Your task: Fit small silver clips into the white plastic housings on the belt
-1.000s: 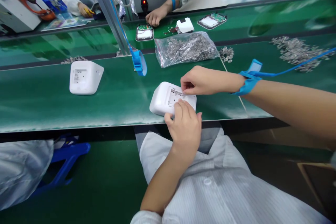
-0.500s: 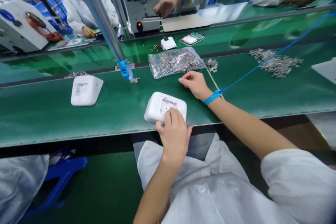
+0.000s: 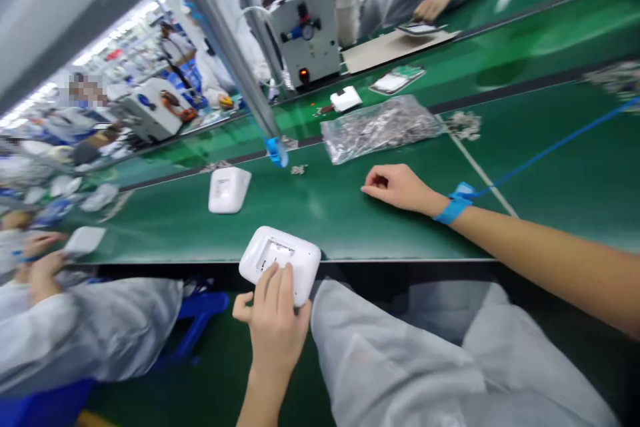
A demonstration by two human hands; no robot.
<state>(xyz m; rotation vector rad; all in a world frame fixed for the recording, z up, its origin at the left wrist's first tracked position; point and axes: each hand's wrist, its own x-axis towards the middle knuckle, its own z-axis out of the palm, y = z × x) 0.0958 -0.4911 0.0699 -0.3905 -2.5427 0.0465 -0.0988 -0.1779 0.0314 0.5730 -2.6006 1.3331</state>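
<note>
My left hand (image 3: 277, 307) grips a white plastic housing (image 3: 300, 260) with rounded corners and a label in its recess. The fingertips lie over the label area, and the housing is tilted at the front edge of the green work surface (image 3: 345, 233). My right hand (image 3: 397, 187) rests over the green surface, fingers curled and thumb against the index finger; whatever is between them, if anything, is hidden. A blue wrist strap (image 3: 453, 208) with a cord circles that wrist. Behind it lies a clear bag of small metal parts (image 3: 383, 127).
A second white housing (image 3: 227, 191) sits to the left. Loose metal parts (image 3: 464, 125) lie right of the bag, with a small pile (image 3: 299, 169) left of it. A metal post (image 3: 235, 53) rises behind. Co-workers sit opposite and at the left, one holding a white piece (image 3: 85, 240).
My view has turned left. My left hand has drawn the white housing left and toward me, to the surface's front edge. My right hand stays curled, now farther from the housing.
</note>
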